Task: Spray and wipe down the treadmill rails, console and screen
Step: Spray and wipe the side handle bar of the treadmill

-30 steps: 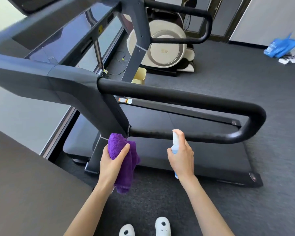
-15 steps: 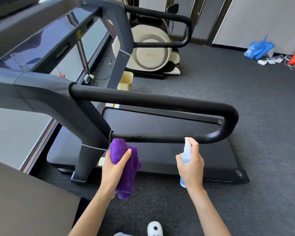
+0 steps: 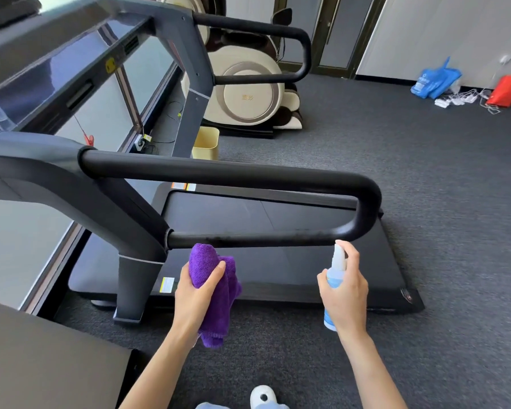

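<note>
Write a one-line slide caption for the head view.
Left hand holds a purple cloth and right hand a spray bottle below the treadmill's near rail.

A cream massage chair (image 3: 248, 93) stands at the far side on dark grey carpet (image 3: 425, 187), with a pale yellow bin (image 3: 206, 146) just near of it. Far right, a blue bag (image 3: 435, 79), a red bag (image 3: 505, 90) and white cables (image 3: 460, 98) lie by the wall.

cloth (image 3: 211, 278): purple | spray bottle (image 3: 334, 278): pale blue | rail (image 3: 219, 172): black | carpet (image 3: 455, 202): dark grey
</note>
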